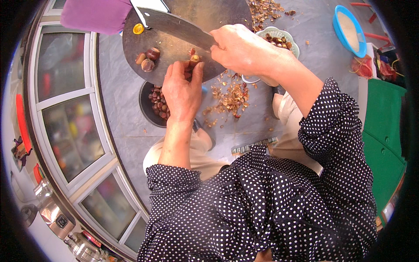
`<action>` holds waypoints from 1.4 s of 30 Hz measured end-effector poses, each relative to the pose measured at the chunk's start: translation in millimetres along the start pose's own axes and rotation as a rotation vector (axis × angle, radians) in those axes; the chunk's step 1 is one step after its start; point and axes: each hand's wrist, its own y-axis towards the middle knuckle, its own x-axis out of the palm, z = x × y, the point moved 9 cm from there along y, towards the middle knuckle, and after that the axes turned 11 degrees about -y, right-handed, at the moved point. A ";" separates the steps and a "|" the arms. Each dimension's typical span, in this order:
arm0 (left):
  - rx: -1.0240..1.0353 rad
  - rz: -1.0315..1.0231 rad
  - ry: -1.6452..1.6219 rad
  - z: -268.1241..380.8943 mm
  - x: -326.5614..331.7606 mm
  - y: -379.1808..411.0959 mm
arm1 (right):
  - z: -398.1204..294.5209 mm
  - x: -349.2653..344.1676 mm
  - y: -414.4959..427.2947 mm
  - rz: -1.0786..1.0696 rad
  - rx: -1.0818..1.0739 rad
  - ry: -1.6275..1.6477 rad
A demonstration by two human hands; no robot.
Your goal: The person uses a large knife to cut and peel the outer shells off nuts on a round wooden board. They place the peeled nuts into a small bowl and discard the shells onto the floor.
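Observation:
My right hand [245, 52] grips the handle end of a cleaver [178, 28], its broad blade pointing up and left above a round chopping board [212, 9]. On the board, the fingers of my left hand [182, 91] close around a chestnut [195, 58] whose pale flesh partly shows; the fingers cover the rest of it. Several chestnuts [148, 65] lie on the board to the left. Below the board's edge stands a dark bowl [142, 106] of brown chestnuts. Behind my right wrist, a pale green scalloped basket [295, 49] holds chestnuts or their shells, partly hidden.
Shell scraps [234, 96] litter the grey floor [127, 114] between my feet, with more beyond the board. A yellow cap [138, 28] sits near the board's edge beside a purple cloth [95, 14]. Glass-paned doors [70, 131] flank the left; a blue basin [362, 49] and green cabinet [381, 114] stand right.

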 end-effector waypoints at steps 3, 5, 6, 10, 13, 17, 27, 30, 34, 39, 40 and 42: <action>0.022 0.009 -0.004 -0.1 -1.1 -0.5 | -1.8 6.0 -1.9 0.062 -0.094 -0.033; 0.032 0.006 -0.012 -1.5 -2.2 -0.4 | -5.0 8.6 -3.2 0.026 -0.090 -0.034; 0.038 0.006 -0.015 -1.4 -3.3 -0.1 | -7.4 9.0 -4.0 0.010 -0.090 -0.035; 0.021 0.001 0.010 -1.2 -6.6 -0.8 | -10.0 7.9 -6.6 0.006 -0.088 -0.030; 0.018 0.005 0.019 -1.2 -8.7 -2.0 | -10.3 8.6 -8.3 -0.014 -0.074 -0.055; 0.012 -0.006 -0.002 1.4 -9.1 -1.3 | -7.0 10.3 -10.3 -0.032 -0.060 -0.083; 0.050 -0.099 0.045 6.8 -4.3 1.6 | -11.1 8.6 -10.2 -0.057 -0.052 -0.114; -0.008 -0.083 -0.005 1.0 -6.8 9.0 | -9.2 8.3 -10.1 -0.061 -0.026 -0.100; -0.179 -0.113 0.070 -0.8 -10.0 14.9 | -8.7 6.2 -10.2 -0.036 -0.041 -0.108; -0.173 -0.170 0.080 -6.6 -16.4 10.5 | -12.7 1.3 -12.8 0.008 -0.039 -0.090; -0.161 -0.189 0.046 -11.2 -17.3 8.7 | -11.8 1.0 -13.7 0.029 -0.045 -0.097; -0.218 -0.236 -0.044 -14.3 -17.7 8.2 | -10.9 0.6 -14.8 0.070 -0.063 -0.109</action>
